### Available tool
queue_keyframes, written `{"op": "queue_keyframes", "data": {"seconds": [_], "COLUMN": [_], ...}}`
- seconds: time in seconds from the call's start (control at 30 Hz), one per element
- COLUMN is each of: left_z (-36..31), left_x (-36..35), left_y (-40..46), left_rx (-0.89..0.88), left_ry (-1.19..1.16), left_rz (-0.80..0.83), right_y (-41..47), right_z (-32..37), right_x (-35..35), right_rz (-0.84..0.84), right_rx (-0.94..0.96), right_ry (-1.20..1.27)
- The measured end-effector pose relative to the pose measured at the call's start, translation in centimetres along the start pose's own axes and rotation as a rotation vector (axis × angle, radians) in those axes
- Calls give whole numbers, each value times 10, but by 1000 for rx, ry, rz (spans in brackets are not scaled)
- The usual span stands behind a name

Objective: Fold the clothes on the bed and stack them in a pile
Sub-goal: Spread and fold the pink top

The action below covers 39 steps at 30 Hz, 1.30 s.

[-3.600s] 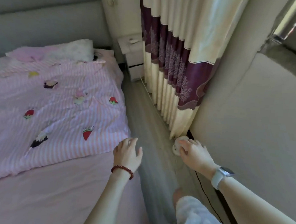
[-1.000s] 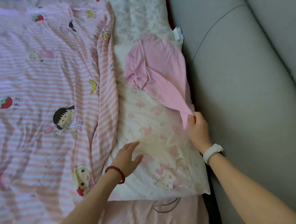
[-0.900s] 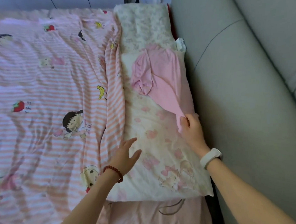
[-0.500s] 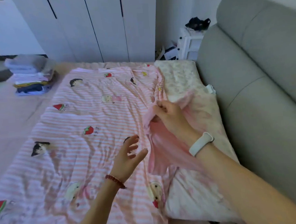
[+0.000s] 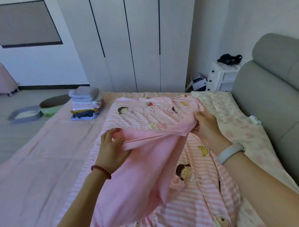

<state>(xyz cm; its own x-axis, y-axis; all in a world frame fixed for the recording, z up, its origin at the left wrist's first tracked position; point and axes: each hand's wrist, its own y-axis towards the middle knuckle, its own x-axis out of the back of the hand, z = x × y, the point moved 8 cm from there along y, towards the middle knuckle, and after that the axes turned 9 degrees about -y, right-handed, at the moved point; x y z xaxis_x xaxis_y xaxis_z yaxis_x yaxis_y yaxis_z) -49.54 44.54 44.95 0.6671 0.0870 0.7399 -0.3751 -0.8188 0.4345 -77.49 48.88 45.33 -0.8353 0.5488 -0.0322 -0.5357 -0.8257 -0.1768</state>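
Beneath both grips lies the bed [image 5: 34, 174], spread with a pink striped cartoon quilt [image 5: 195, 204], and a grey headboard [image 5: 277, 104] rises off to the right of them. Stretched between the hands above the quilt is a pink garment [image 5: 140, 176], its body drooping toward the viewer. The left hand [image 5: 110, 149] and right hand [image 5: 208, 128] each pinch its upper edge; far left of the grips, a pile of folded clothes [image 5: 85, 104] sits on the bed.
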Motion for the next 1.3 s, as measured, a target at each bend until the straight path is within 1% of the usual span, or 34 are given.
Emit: {"op": "queue_keyframes", "data": {"seconds": [0.07,0.13,0.17,0.23,0.3,0.37,0.43,0.47,0.5,0.53,0.6,0.63,0.7,0.77,0.83,0.9,0.97,1.03,1.1,1.2,1.23,1.3], "left_z": [-5,-2,2,3,-8,-26,-42,-48,-52,-54,-63,-70,-86,-103,-114,-120,-119,-115,-113,-119,-121,-119], "left_x": [11,20,23,30,33,31,31,29,26,23,19,19,23,26,31,42,56,73,89,103,106,112], "left_y": [10,21,25,33,45,61,80,89,97,103,112,117,127,133,136,138,139,138,136,138,139,143], "left_rx": [-33,36,91,174,209,215,250,298,372,466,635,661,631,573,512,421,336,251,152,-28,-66,-84], "left_ry": [64,55,-17,-237,-310,-292,-297,-328,-411,-564,-945,-1097,-1266,-1339,-1386,-1416,-1366,-1151,-842,-375,-274,-196], "left_rz": [68,100,99,37,-12,-14,-50,-58,-61,-65,-95,-115,-128,-96,-66,-60,-90,-142,-173,-156,-155,-168], "right_y": [5,12,16,22,23,21,14,10,4,-1,-14,-19,-26,-28,-28,-27,-23,-19,-16,-16,-19,-20], "right_z": [0,4,7,13,19,19,16,14,13,11,6,5,8,18,35,52,60,65,71,94,103,117], "right_x": [2,4,4,-2,-16,-26,-36,-42,-47,-51,-60,-65,-72,-78,-83,-86,-86,-81,-79,-80,-80,-82], "right_rz": [-14,2,21,124,278,385,434,436,428,410,428,447,468,461,415,335,225,154,162,209,219,261], "right_rx": [-18,-44,-59,-65,-34,4,55,102,166,237,349,385,438,487,551,624,690,706,730,780,801,812], "right_ry": [27,92,109,142,183,97,-77,-140,-185,-237,-296,-293,-244,-184,-178,-252,-353,-398,-435,-453,-473,-554]}}
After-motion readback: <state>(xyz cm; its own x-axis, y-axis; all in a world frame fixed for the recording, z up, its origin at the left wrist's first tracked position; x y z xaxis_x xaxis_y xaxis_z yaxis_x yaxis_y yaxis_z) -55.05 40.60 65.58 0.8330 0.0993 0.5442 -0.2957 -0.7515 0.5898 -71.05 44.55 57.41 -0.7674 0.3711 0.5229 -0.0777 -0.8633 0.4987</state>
